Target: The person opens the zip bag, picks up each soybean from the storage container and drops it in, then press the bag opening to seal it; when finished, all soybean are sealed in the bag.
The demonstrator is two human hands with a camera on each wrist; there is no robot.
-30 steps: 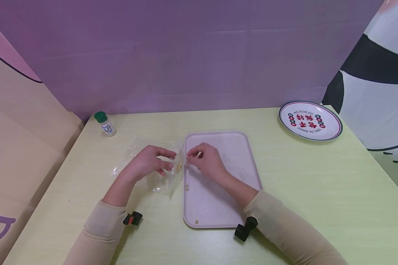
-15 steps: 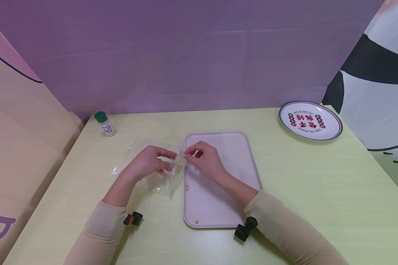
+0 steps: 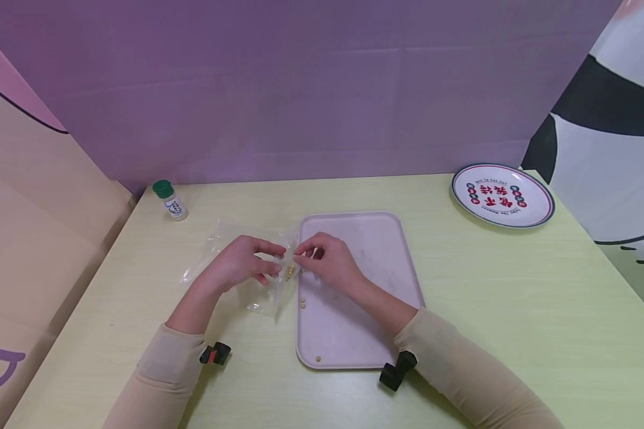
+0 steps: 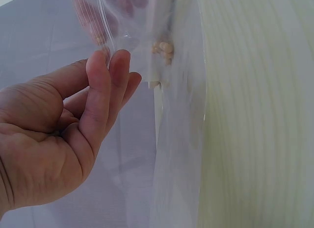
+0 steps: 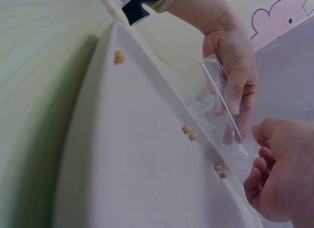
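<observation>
My left hand (image 3: 247, 262) holds the zip edge of a clear zip-lock bag (image 4: 181, 139), thumb and fingers at its mouth. Several pale soybeans (image 4: 164, 47) lie inside the bag. At the bag's mouth, over the left rim of a pale lilac tray (image 3: 365, 333), is my right hand (image 3: 330, 259), thumb and forefinger together. They pinch what looks like a soybean, mostly hidden by the fingertips. On the tray, along the side near the bag, lie a pair of soybeans (image 5: 190, 133), a second pair (image 5: 221, 171) and a single soybean (image 5: 119, 56) by the corner.
A small bottle with a green cap (image 3: 164, 192) stands at the back left of the table (image 3: 515, 310). An oval plate with red writing (image 3: 501, 196) sits at the back right. A purple panel (image 3: 322, 89) rises behind the table.
My right hand has moved a little left, from above the tray's left edge to the bag's mouth. My left hand and the bag stay almost still.
</observation>
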